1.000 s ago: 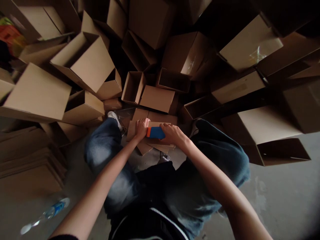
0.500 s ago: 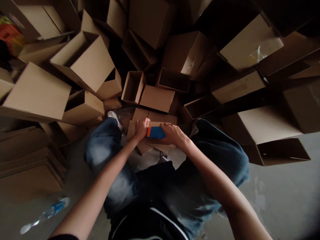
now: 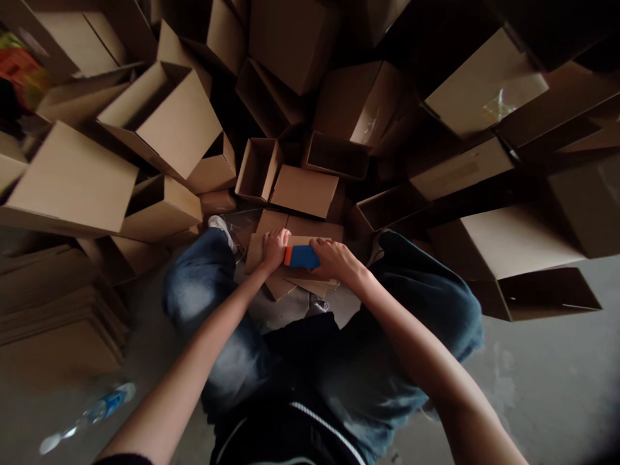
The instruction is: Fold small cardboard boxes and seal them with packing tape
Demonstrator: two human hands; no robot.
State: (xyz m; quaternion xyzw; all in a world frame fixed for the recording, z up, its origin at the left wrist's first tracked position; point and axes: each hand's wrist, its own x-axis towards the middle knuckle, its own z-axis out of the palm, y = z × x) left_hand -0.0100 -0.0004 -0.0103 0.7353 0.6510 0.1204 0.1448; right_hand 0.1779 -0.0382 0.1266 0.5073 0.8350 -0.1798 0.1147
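Observation:
Between my hands lies a blue block-like thing with an orange end (image 3: 303, 256), low over a stack of flat cardboard pieces (image 3: 261, 255). Its exact kind does not show. My right hand (image 3: 335, 259) wraps round its right end, thumb on the near side and fingers over the far side. Closed and curled, my left hand (image 3: 275, 248) sits right beside the orange end on the cardboard. Its palm side is hidden, so what it grips cannot be made out.
Open cardboard boxes (image 3: 169, 123) crowd the left, front and right. A small box (image 3: 305, 190) stands just beyond the cardboard pieces. Flattened cartons (image 3: 58, 342) are stacked at left, near a plastic bottle (image 3: 106, 405) on the grey floor (image 3: 547, 381). My bent legs (image 3: 436, 290) flank the work.

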